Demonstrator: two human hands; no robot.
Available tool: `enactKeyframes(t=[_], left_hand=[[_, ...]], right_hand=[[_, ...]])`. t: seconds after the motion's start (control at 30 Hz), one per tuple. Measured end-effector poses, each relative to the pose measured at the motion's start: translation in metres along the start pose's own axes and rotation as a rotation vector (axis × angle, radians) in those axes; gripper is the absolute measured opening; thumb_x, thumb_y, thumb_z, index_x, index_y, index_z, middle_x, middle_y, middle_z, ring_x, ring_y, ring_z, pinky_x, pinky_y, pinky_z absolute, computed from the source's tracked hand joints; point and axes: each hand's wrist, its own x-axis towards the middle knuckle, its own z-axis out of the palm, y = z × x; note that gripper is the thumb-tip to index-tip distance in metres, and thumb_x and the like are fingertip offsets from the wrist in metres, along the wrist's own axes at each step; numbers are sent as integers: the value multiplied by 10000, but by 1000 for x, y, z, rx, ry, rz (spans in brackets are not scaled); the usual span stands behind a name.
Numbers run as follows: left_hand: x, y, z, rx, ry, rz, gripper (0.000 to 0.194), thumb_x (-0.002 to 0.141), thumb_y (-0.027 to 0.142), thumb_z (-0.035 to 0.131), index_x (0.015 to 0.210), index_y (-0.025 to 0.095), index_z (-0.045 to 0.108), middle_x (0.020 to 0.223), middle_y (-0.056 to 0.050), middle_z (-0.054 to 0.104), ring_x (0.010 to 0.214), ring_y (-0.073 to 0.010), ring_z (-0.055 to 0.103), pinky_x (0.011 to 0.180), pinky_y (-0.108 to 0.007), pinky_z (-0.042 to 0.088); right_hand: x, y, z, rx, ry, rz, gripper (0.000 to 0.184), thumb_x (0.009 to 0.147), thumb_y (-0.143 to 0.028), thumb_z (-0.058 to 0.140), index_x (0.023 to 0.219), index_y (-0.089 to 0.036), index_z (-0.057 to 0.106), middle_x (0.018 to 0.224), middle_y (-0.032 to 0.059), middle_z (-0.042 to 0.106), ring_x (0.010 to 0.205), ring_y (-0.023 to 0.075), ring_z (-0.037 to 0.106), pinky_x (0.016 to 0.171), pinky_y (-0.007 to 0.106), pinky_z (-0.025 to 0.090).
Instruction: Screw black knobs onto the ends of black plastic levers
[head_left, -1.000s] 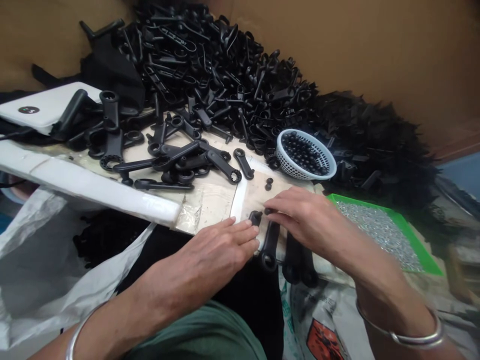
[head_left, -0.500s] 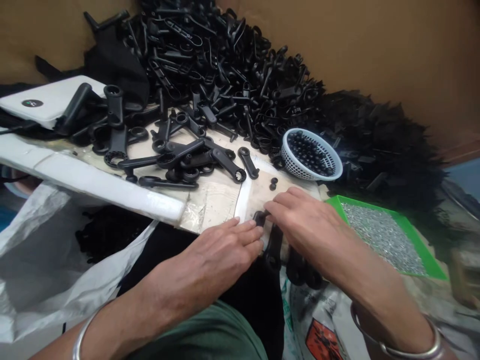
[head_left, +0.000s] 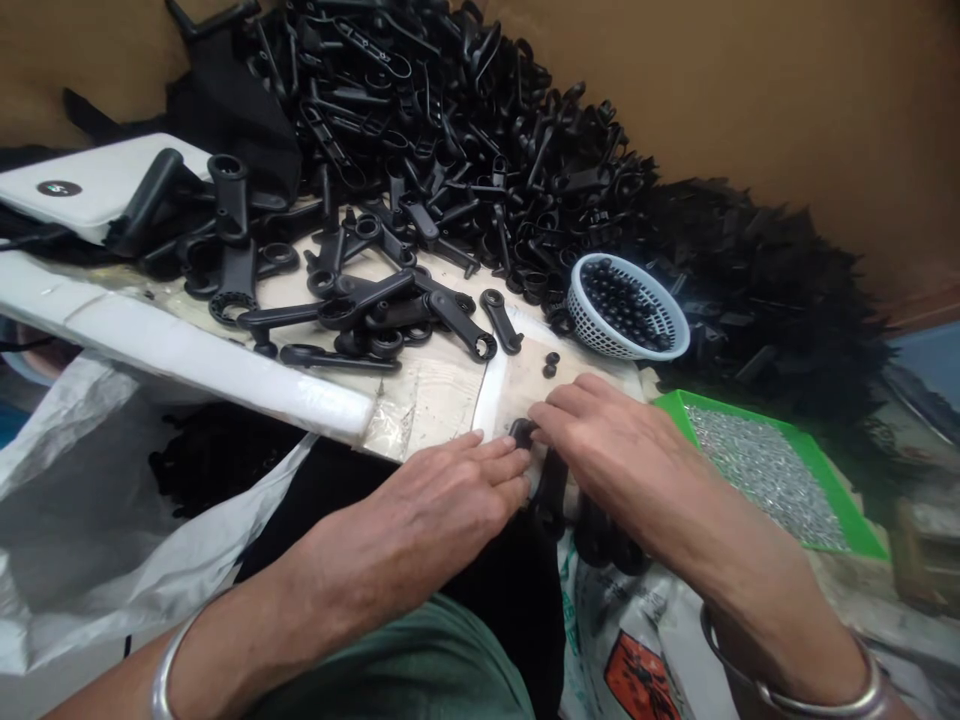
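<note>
A small black plastic crank arm (head_left: 521,432) lies at the table's front edge, with only its rounded end showing. My left hand (head_left: 442,500) rests over it, fingers together and pressing it down; the thumb is hidden. From the other side, my right hand (head_left: 607,440) bends its fingers in a pinch right at that rounded end. Whatever the fingertips hold is covered by the hand. Below my right palm, more black crank arms (head_left: 551,495) hang over the edge. Two small black knobs (head_left: 551,364) sit on the board just beyond my fingers.
Loose crank arms (head_left: 360,300) lie left of centre before a tall heap of black parts (head_left: 450,120). A pale blue basket (head_left: 679,340) holds black knobs. At right stands a green tray (head_left: 862,535) of small metal pieces. A white sack (head_left: 67,480) hangs open at left.
The view has shifted slightly. Both hands keep nearly the same place and pose at the crank arm, and the surrounding things have not moved.
</note>
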Motion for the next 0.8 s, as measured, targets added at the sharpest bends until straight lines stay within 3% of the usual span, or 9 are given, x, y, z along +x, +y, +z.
enactKeyframes(t=[0.23,0.43,0.6,0.8], left_hand=[[-1,0,4,50,29,12,428,974,65,406,1391,163,409,1502,-54,420,1397,-163,373,1208,-366,249],[-2,-5,15,64,79,39,375,953,62,441,1312,166,474,1489,-73,435,1408,-192,361,1200,-394,260],[0,-10,23,37,124,65,326,951,80,459,1258,182,502,1431,-55,490,1348,-174,435,1179,-373,291],[4,-6,15,4,107,42,321,938,55,453,1227,186,501,1370,-38,526,1310,-166,461,1155,-350,312]], right_hand=[[6,1,8,-51,36,-26,170,813,-86,598,939,-200,590,994,107,639,863,249,551,610,345,369],[7,-6,6,49,37,65,116,832,-73,599,834,-187,578,874,64,609,799,208,527,619,322,361],[9,2,10,138,150,38,181,923,-178,534,751,-187,588,758,33,606,775,196,519,653,317,359],[8,15,23,161,248,-15,118,917,-236,575,864,-185,667,774,22,665,765,187,550,732,336,376]])
